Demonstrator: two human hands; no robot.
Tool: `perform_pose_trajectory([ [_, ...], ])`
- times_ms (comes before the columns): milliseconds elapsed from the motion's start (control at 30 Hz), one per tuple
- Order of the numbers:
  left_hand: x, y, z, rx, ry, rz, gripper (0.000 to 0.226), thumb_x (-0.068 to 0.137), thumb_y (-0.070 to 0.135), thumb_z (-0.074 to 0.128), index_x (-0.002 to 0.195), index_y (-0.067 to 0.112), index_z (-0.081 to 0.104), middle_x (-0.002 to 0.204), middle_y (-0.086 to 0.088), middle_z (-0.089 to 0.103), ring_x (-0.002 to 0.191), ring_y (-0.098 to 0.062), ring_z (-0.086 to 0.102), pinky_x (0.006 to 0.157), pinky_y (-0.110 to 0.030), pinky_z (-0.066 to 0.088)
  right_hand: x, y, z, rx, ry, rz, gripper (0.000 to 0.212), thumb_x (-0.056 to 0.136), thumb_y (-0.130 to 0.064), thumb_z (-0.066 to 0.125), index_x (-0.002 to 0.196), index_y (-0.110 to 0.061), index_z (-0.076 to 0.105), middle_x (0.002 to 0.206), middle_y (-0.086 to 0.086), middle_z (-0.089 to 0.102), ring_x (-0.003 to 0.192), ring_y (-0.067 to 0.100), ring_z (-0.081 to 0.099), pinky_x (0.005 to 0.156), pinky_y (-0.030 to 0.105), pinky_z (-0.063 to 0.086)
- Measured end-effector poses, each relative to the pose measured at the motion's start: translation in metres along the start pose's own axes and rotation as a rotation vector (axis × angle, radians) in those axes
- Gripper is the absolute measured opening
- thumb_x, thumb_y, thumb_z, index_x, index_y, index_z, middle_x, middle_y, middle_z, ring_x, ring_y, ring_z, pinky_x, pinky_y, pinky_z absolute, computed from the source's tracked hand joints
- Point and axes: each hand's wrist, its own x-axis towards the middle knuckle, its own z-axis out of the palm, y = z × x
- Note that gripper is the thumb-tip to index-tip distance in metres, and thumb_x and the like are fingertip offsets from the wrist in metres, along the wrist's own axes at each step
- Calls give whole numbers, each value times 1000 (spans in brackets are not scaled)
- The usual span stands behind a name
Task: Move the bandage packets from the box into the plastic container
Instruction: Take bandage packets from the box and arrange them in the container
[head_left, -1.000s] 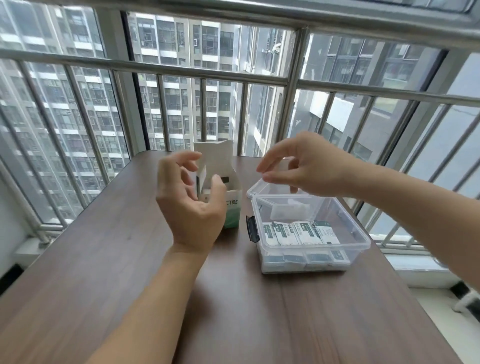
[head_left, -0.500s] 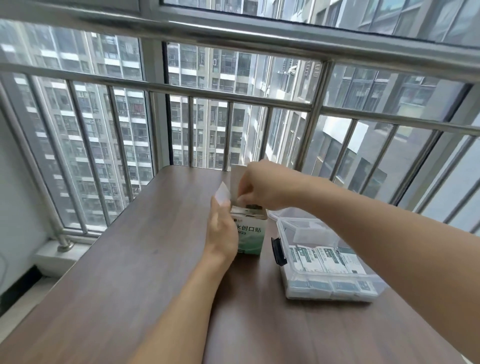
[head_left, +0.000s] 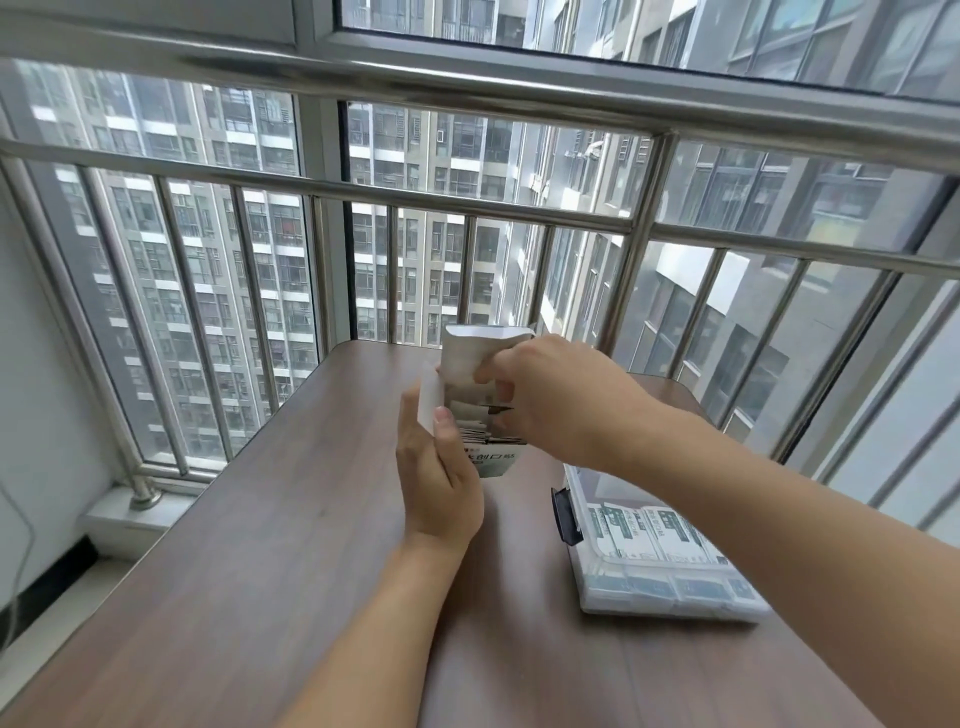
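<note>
Judging from the layout, the task is partway done: a row of bandage packets (head_left: 654, 535) is already laid in the clear plastic container (head_left: 670, 603) at the near right, its black latch (head_left: 565, 514) turned toward the box; the far part is hidden by the right forearm. More packets (head_left: 475, 434) are seen upright inside the open bandage box (head_left: 491, 457), so several are left to be moved. The box is gripped from the left side by the left hand (head_left: 434, 478), thumb curled over a side flap (head_left: 431, 405). The right hand (head_left: 550, 400) is curled at the box mouth, fingers seemingly reaching in; whether a packet is pinched cannot be told. The raised lid flap (head_left: 480, 353) is judged a minor obstruction to pulling out. Everything is set on a brown wooden table (head_left: 249, 571); beyond, a steel window railing (head_left: 467, 208) and apartment towers (head_left: 208, 260) are seen
</note>
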Motion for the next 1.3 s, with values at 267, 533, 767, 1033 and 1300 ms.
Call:
perform_pose_trajectory([
  [267,-2,-3,3,-10,-27,66,32,104,16,30,115,6,58,82,-13,61,79,-12,56,83,-22,47,-20,8,1,3,44,-8,31,94,-20,63,124,-27,67,117,-2,70,107,27,66,85,44,57],
  [533,-10,9,8,-48,-36,85,49,104,12,32,119,56,46,110,40,62,133,-10,52,117,-35,35,-18,11,7,58,-66,43,46,95,-29,63,141,-23,56,133,1,63,115,27,62,95,40,53],
  [767,-12,1,9,-75,-100,0,43,103,14,31,104,46,60,126,29,60,141,-39,41,120,-43,28,-15,17,5,245,-174,50,31,100,-25,61,130,-20,64,114,-2,71,51,11,66,65,25,57],
  [1033,-8,-6,9,-62,-157,-69,48,103,13,29,143,-4,49,142,-11,58,144,-13,41,119,-27,28,-4,19,12,182,-158,12,20,100,-27,61,97,-12,73,85,6,74,43,10,64,55,29,56],
  [1300,-6,-8,9,-47,-182,-123,50,102,27,31,140,4,53,136,-13,60,132,-19,51,115,-35,37,5,16,13,211,-273,26,17,99,-34,62,94,-18,68,78,10,76,44,11,68,55,26,52],
])
